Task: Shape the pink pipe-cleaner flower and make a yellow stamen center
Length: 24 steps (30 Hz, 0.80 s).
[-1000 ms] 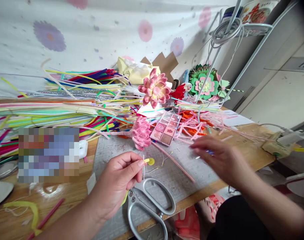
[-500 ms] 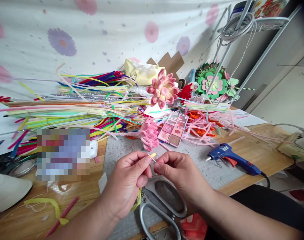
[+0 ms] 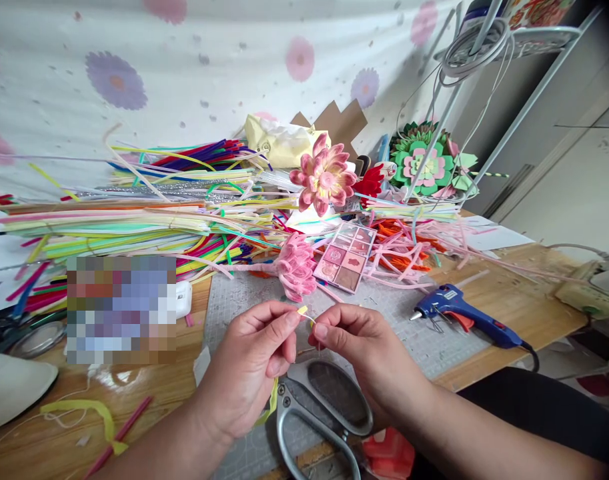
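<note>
My left hand (image 3: 257,363) pinches a yellow strip (image 3: 270,405) between thumb and forefinger. Its small yellow tip pokes out above the fingertips, and a tail hangs below the palm. From that tip a thin white thread (image 3: 308,318) runs across to my right hand (image 3: 361,347), whose thumb and forefinger are closed on it. The two hands are close together but apart. Under them large grey-handled scissors (image 3: 284,433) lie on the grey cutting mat (image 3: 434,340), blades hidden by my left hand. Just beyond my fingers rests a pink fuzzy flower (image 3: 297,267).
Bundles of coloured pipe cleaners (image 3: 114,220) spread across the back left. A makeup palette (image 3: 347,257) and a pink-yellow flower (image 3: 325,177) stand behind the hands. To the right lies a blue glue gun (image 3: 464,317) with its cord. A yellow scrap (image 3: 101,410) is at lower left.
My hands have drawn slightly further apart, and the white thread between them now curves more visibly. The whole view has shifted a little, with objects sitting slightly further left.
</note>
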Each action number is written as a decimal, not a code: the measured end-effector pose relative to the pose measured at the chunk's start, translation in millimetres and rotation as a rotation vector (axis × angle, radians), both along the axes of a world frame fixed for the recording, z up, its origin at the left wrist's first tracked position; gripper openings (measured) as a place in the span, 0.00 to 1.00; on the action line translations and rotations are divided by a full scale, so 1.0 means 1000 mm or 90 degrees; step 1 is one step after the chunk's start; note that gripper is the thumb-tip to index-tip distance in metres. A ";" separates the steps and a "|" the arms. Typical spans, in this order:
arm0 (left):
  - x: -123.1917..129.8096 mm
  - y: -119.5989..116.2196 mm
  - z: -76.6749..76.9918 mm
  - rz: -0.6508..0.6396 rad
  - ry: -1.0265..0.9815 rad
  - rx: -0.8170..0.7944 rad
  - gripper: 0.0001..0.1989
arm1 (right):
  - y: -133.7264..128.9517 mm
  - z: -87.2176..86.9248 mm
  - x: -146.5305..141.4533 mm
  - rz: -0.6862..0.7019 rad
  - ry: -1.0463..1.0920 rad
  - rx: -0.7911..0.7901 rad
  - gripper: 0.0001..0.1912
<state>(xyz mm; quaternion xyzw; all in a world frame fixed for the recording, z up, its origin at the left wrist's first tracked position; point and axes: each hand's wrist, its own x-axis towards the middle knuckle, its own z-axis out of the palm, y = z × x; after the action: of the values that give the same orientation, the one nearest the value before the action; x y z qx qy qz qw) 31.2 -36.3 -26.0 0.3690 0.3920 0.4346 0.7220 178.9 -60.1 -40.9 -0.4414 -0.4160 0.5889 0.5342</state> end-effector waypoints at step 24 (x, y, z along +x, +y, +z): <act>0.001 -0.001 0.000 -0.021 0.084 0.083 0.09 | -0.004 0.003 -0.006 -0.140 -0.299 0.333 0.03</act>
<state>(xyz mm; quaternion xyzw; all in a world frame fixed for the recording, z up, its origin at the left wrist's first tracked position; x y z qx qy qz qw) 32.5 -37.0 -26.0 0.4491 0.4034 0.4219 0.6764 172.5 -64.2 -37.8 -0.4553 -0.6138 0.2839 0.5791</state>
